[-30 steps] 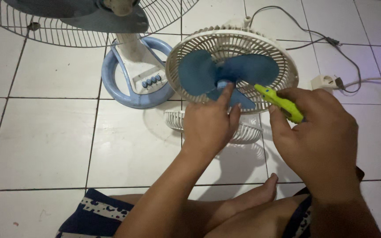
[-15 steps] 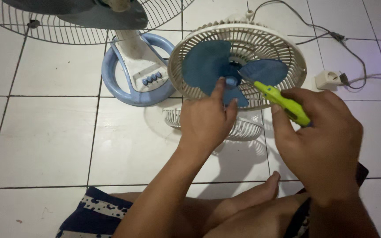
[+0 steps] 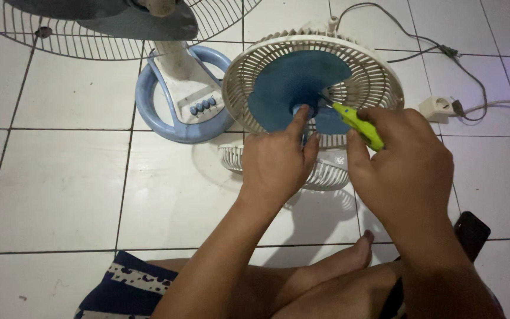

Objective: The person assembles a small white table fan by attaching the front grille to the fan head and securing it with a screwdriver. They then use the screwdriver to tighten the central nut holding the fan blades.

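Where ribbed grille (image 3: pixel 373 77) curves, smooth blade (image 3: pixel 284 88).

We found the blue blades (image 3: pixel 290 88) blurred, count indeterminable. Screwdriver (image 3: pixel 354 123) tip hidden behind the hub; handle mostly covered by right hand (image 3: pixel 399 171). Large fan guard (image 3: pixel 90 41) cut off at top edge. Dark object (image 3: pixel 472 233) by right forearm partly hidden, unidentifiable.
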